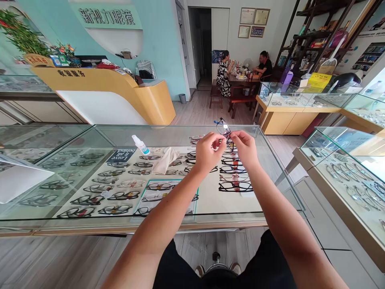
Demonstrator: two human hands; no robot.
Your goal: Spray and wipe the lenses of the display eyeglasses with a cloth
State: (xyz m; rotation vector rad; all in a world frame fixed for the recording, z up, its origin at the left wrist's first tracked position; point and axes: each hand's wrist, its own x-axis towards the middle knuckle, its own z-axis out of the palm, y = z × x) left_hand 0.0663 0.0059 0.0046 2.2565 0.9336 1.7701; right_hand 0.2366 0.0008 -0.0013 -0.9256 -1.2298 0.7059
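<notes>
Above the glass display case, a pair of eyeglasses (223,127) with dark rims and a blue temple tip is held up between my hands. My left hand (210,150) is closed in a pinch at the lower edge of the frame. On the other side, my right hand (245,147) pinches the glasses with thumb and fingers. My fingers hide part of the frame. On the case top to the left lie a pale cloth (165,160) and a white spray bottle (140,145) with a blue label.
Rows of eyeglasses (236,186) lie inside the display case (210,221) under its glass. A white object (24,178) juts in at the left. More display cases (319,160) stand to the right. Behind are a counter (155,102) and two people at a table (245,82).
</notes>
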